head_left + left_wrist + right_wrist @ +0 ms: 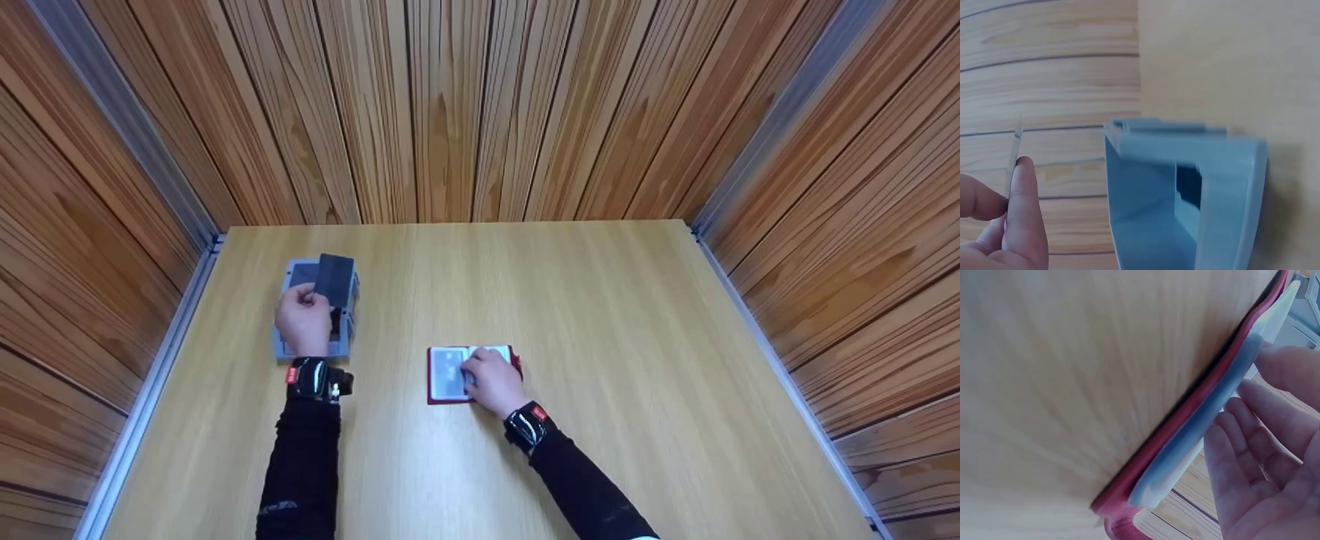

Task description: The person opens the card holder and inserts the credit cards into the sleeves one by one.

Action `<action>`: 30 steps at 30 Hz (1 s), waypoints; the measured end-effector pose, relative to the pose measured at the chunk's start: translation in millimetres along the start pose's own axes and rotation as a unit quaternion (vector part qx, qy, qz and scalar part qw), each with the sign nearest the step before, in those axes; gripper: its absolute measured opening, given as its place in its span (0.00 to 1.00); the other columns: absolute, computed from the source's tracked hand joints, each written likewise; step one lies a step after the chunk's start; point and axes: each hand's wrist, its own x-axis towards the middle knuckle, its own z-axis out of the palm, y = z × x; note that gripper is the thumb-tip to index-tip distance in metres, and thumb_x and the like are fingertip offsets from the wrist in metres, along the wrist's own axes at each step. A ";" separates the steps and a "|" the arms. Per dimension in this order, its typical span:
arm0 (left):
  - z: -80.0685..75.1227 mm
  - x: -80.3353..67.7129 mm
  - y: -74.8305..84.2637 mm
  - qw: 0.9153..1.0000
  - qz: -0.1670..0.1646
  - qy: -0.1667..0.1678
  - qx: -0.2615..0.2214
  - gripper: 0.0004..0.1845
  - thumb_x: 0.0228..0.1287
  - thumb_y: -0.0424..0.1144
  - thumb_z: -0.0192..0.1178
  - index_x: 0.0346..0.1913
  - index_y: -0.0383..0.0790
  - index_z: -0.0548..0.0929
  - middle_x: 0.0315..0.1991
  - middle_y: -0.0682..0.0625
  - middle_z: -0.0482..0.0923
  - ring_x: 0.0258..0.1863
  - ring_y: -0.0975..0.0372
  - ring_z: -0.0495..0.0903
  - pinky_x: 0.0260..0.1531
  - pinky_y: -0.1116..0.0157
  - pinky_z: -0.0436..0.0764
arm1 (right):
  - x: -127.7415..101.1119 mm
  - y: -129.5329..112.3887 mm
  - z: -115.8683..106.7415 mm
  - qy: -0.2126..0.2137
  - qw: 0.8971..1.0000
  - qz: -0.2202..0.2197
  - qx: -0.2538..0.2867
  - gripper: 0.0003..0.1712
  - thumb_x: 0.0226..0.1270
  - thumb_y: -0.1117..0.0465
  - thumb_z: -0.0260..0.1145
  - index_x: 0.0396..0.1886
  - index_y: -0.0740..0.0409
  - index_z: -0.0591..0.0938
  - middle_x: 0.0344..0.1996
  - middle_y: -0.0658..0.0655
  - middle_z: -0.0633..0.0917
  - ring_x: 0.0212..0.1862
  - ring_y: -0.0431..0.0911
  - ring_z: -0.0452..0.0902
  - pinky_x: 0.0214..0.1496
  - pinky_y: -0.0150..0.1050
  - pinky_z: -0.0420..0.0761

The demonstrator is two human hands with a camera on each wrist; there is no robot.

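Observation:
In the head view my left hand [303, 318] pinches a dark card [334, 279] and holds it upright over a grey-blue card box [347, 341] at the table's left. The left wrist view shows thumb and finger of that left hand [1009, 198] pinching the card [1014, 153] edge-on, beside the box's open blue inside [1145, 208]. My right hand [489, 379] rests on a red card album [442, 375] with clear sleeves near the table's middle. In the right wrist view the right hand's fingers [1241, 439] lie loosely straight against a clear sleeve [1213, 416] above the red cover [1185, 422].
The light wooden table [600, 315] is enclosed by wood-panelled walls [480, 105] on the left, back and right, with metal rails [161, 352] along the side edges. Both forearms wear black sleeves and wrist-mounted cameras.

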 end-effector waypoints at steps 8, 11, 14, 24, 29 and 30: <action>17.7 -21.3 2.5 0.998 -0.019 -0.018 -0.061 0.12 0.60 0.25 0.56 0.46 0.28 0.83 0.33 0.45 0.76 0.28 0.64 0.76 0.27 0.73 0.75 | -0.3 -0.2 1.1 -0.001 1.000 0.000 -0.001 0.15 0.53 0.61 0.75 0.42 0.57 0.88 0.39 0.54 0.81 0.41 0.49 0.77 0.42 0.41 0.80; 22.8 -27.2 1.9 0.995 -0.027 -0.023 -0.090 0.12 0.59 0.23 0.55 0.44 0.26 0.83 0.30 0.46 0.74 0.24 0.67 0.75 0.21 0.76 0.76 | -0.2 -0.1 1.6 0.003 1.000 -0.005 -0.002 0.15 0.51 0.62 0.75 0.42 0.57 0.88 0.39 0.54 0.81 0.41 0.49 0.77 0.42 0.41 0.79; 27.0 -33.8 1.0 0.995 -0.030 -0.032 -0.092 0.12 0.60 0.23 0.55 0.45 0.25 0.83 0.32 0.44 0.75 0.28 0.64 0.76 0.24 0.76 0.76 | 0.6 0.5 2.1 0.005 1.000 -0.004 -0.003 0.16 0.51 0.62 0.76 0.42 0.57 0.88 0.39 0.54 0.81 0.41 0.49 0.77 0.42 0.41 0.79; 41.8 -58.1 -4.3 0.992 -0.056 -0.068 -0.087 0.12 0.60 0.25 0.56 0.45 0.27 0.83 0.34 0.43 0.77 0.33 0.57 0.78 0.27 0.72 0.77 | 1.1 1.6 2.4 -0.007 1.000 0.009 0.009 0.17 0.53 0.61 0.76 0.44 0.58 0.87 0.39 0.54 0.81 0.41 0.49 0.77 0.44 0.41 0.80; 46.7 -69.3 -7.3 0.989 -0.074 -0.077 -0.097 0.13 0.59 0.24 0.55 0.46 0.25 0.82 0.34 0.43 0.77 0.32 0.57 0.78 0.27 0.72 0.79 | 0.9 2.5 3.1 -0.005 1.000 0.007 0.014 0.16 0.53 0.62 0.76 0.43 0.58 0.87 0.39 0.54 0.81 0.42 0.50 0.78 0.45 0.42 0.80; 48.2 -70.9 -8.5 0.989 -0.076 -0.079 -0.097 0.13 0.59 0.24 0.55 0.46 0.25 0.82 0.34 0.43 0.77 0.32 0.58 0.78 0.27 0.71 0.80 | 1.0 2.7 3.0 -0.006 1.000 0.007 0.014 0.16 0.53 0.62 0.76 0.43 0.58 0.87 0.40 0.55 0.81 0.42 0.50 0.78 0.45 0.42 0.80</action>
